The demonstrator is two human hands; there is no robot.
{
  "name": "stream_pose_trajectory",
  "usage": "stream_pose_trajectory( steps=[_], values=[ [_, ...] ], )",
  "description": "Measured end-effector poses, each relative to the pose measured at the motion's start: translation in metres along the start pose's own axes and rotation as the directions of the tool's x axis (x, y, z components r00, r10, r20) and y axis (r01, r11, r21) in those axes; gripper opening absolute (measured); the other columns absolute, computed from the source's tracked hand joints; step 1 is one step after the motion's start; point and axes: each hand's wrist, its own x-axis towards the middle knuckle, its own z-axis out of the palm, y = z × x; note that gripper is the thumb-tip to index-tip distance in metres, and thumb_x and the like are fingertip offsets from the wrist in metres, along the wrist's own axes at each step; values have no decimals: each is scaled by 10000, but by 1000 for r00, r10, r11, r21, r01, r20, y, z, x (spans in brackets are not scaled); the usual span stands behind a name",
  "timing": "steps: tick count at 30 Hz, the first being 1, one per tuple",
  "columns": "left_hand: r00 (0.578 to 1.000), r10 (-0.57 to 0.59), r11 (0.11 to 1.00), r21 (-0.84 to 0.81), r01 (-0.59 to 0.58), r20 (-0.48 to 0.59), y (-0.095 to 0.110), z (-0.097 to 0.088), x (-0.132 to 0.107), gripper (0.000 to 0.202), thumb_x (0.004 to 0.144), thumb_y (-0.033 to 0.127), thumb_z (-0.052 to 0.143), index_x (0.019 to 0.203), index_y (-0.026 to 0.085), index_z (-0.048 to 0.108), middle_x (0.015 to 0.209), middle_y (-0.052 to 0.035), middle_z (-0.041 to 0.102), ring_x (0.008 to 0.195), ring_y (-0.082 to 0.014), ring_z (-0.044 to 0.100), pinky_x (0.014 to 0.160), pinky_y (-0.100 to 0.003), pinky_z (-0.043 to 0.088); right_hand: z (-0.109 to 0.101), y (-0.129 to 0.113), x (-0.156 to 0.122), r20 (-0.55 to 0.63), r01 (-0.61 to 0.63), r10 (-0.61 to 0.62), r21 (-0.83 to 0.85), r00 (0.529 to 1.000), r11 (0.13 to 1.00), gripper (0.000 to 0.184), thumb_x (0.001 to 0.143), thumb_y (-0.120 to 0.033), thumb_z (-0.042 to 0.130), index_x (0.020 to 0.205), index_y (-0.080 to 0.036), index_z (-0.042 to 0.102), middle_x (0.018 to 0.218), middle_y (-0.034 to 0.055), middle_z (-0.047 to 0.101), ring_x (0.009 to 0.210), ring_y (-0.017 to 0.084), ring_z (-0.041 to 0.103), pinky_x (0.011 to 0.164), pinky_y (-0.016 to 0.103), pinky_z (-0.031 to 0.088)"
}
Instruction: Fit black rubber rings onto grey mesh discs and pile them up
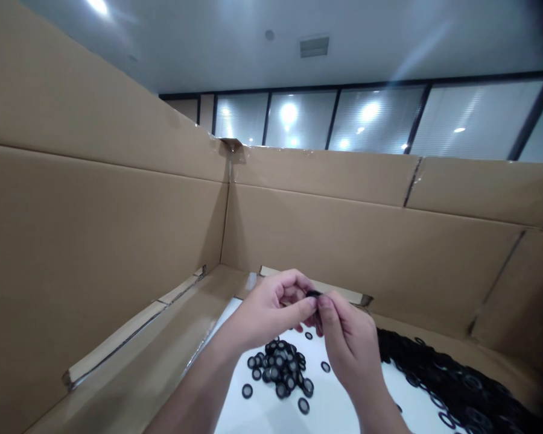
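One small black piece (314, 293) sits pinched between the fingertips of my left hand (274, 306) and right hand (349, 328), above a white surface (337, 413). My fingers cover most of it, so I can't make out its full shape. Below and left, a loose pile (280, 366) of round, black-rimmed discs with greyish centres lies partly behind my left wrist, a few strays around it. My right hand and forearm block the stretch between that pile and a dark heap (452, 380) on the right, where thin rings blur together and run out of view. My hands also cover part of a cardboard strip (344, 292) at the far side. Creased brown cardboard walls stand left (104, 241) and far (317, 226); glass panels (302, 120) reflect lights beyond.
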Motion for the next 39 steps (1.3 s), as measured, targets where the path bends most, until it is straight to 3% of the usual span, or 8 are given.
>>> stream_pose_trajectory(
  steps=[4,7,12,21,30,36,39],
  values=[
    [992,-42,955,295,5,119,7,-17,-7,157,893,311,654,898,160,613,753,7,603,681,-119,567,616,-240,438,-15,3,3,330,-79,47,84,943,993,424,1063,-347,389,679,-200,494,538,-47,486,479,108,454,494,236,325],
    [979,-86,967,252,36,187,6,-20,-5,181,887,324,654,846,162,585,700,22,570,619,-106,515,567,-234,390,-16,4,2,418,-185,100,169,903,968,445,1071,-395,359,692,-202,489,530,-43,496,477,114,450,500,242,343],
    [993,-23,1000,-9,25,115,-1,-11,-1,296,866,319,690,714,179,477,583,81,408,525,-66,354,487,-203,254,-9,3,-1,289,-216,134,274,948,937,467,1063,-410,378,643,-211,426,512,-33,513,469,117,468,490,245,361],
    [999,34,998,46,-32,-39,2,-3,-4,258,861,271,686,726,178,486,569,80,423,519,-65,365,484,-189,279,-2,1,-1,183,-195,136,358,974,913,467,1063,-396,385,636,-212,425,474,-40,521,426,111,513,477,234,377],
    [990,-6,997,76,-5,143,5,-18,-4,250,873,321,700,751,155,558,612,59,457,534,-66,374,484,-192,294,-4,7,-1,160,-90,63,171,985,981,461,1054,-357,394,618,-210,424,510,-39,476,461,114,461,490,248,335],
    [985,-94,929,369,35,143,12,-29,-11,196,821,307,732,740,148,652,651,36,536,606,-96,447,533,-213,325,-10,3,4,308,-3,9,-21,951,1000,342,1015,-303,463,688,-202,470,608,-35,491,537,113,440,517,239,303],
    [988,-86,928,372,33,127,10,-25,-10,185,819,303,735,745,150,661,691,22,587,660,-115,514,584,-220,377,-9,5,3,276,-12,16,-15,961,1000,379,1017,-291,457,653,-207,396,575,-49,415,508,105,385,495,234,280]
  ],
)
